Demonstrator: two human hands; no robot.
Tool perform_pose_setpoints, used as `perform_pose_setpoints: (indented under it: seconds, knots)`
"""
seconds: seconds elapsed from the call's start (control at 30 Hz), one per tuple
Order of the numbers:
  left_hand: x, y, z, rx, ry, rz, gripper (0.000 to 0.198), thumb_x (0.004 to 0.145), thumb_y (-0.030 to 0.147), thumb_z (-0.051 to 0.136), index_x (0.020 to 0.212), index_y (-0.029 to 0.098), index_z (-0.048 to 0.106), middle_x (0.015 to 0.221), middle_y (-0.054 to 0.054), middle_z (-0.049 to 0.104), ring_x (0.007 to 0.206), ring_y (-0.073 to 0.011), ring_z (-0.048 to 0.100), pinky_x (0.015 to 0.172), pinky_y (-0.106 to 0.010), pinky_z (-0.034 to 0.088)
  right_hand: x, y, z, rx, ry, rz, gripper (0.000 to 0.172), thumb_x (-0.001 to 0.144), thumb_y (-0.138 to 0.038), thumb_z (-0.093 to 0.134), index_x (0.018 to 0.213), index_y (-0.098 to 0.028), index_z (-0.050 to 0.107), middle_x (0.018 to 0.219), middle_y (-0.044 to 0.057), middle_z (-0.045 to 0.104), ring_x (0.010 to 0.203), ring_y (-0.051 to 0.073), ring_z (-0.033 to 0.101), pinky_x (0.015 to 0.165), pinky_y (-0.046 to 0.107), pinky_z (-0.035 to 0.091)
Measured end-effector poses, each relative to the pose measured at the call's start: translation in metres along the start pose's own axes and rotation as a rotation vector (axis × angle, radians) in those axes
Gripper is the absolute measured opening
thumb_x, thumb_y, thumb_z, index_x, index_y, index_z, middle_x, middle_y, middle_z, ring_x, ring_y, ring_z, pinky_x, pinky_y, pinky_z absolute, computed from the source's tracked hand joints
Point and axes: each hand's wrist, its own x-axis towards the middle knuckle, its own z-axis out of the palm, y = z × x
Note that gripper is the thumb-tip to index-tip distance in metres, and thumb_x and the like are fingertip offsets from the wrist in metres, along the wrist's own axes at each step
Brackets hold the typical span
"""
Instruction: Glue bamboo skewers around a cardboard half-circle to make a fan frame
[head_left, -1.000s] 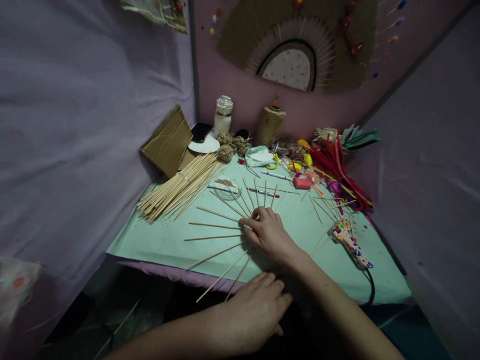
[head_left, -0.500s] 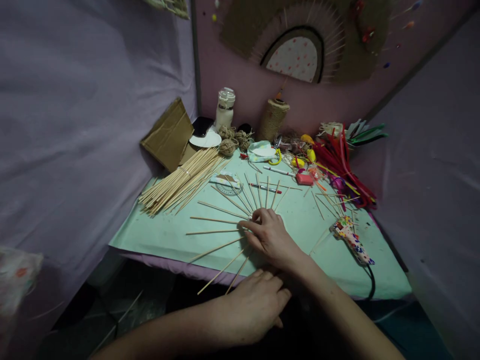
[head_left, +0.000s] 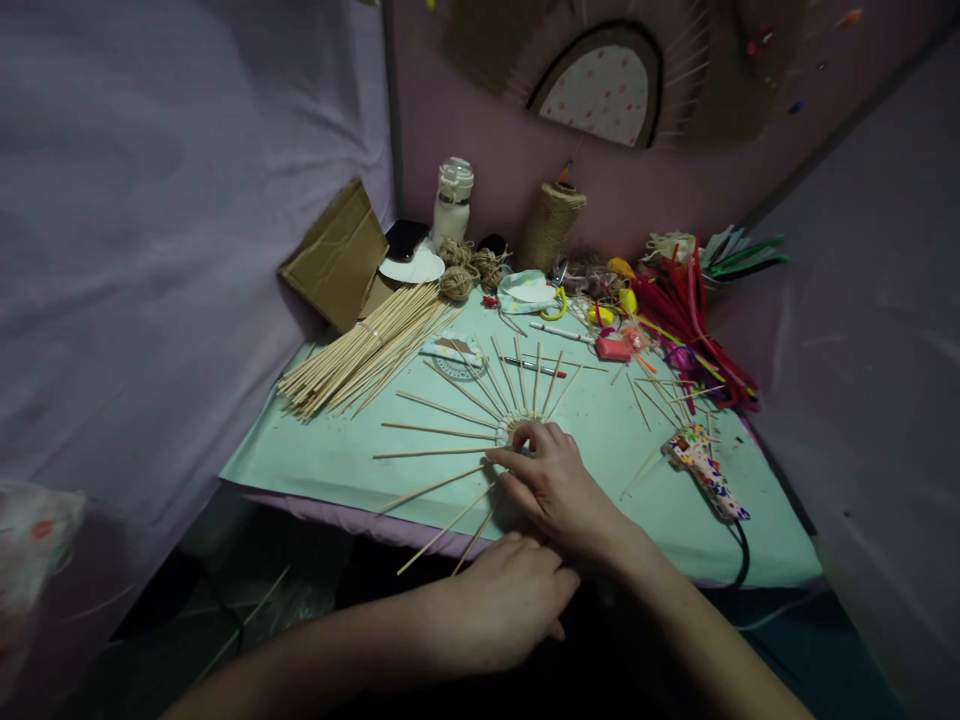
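Note:
A fan of thin wooden sticks [head_left: 450,432] radiates from one centre on the mint-green table cover [head_left: 315,462]. My right hand [head_left: 559,487] lies over that centre, fingers curled and fingertips pressing on the sticks' inner ends. My left hand [head_left: 501,610] rests palm down at the table's near edge, fingers together, just below the fan's lowest sticks; nothing shows in it.
A bundle of loose sticks [head_left: 364,352] lies at the left, by a cardboard piece [head_left: 336,253]. Along the back stand a jar [head_left: 452,203], twine balls [head_left: 456,282] and a twine cone [head_left: 551,224]. Red pipe cleaners [head_left: 690,315] and a patterned glue gun [head_left: 705,474] are on the right.
The view has tilted down slightly. My right hand stays on the centre of the fan, its fingers shifting a little; my left hand has edged closer to the table's near edge.

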Motion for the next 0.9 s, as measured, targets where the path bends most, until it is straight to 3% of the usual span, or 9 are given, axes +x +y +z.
perform_pose_setpoints:
  seconds: [0.43, 0.9]
  knots:
    - [0.003, -0.004, 0.005, 0.004, 0.017, 0.035, 0.039, 0.087, 0.027, 0.059, 0.121, 0.010, 0.053, 0.119, -0.016, 0.060, 0.113, -0.0304, 0.053, 0.096, -0.041, 0.042, -0.017, 0.001, 0.001, 0.036, 0.008, -0.016, 0.027, 0.091, -0.026, 0.049, 0.112, -0.028, 0.066, 0.106, 0.010, 0.050, 0.096, 0.025, 0.044, 0.082, 0.042, 0.039]
    - [0.004, -0.002, 0.001, -0.028, -0.022, -0.016, 0.041, 0.085, 0.028, 0.062, 0.121, 0.011, 0.054, 0.118, -0.016, 0.060, 0.110, -0.0301, 0.056, 0.094, -0.041, 0.045, -0.031, 0.005, -0.001, 0.129, -0.015, -0.015, 0.027, 0.091, -0.025, 0.049, 0.109, -0.029, 0.068, 0.104, 0.009, 0.053, 0.097, 0.024, 0.046, 0.084, 0.043, 0.040]
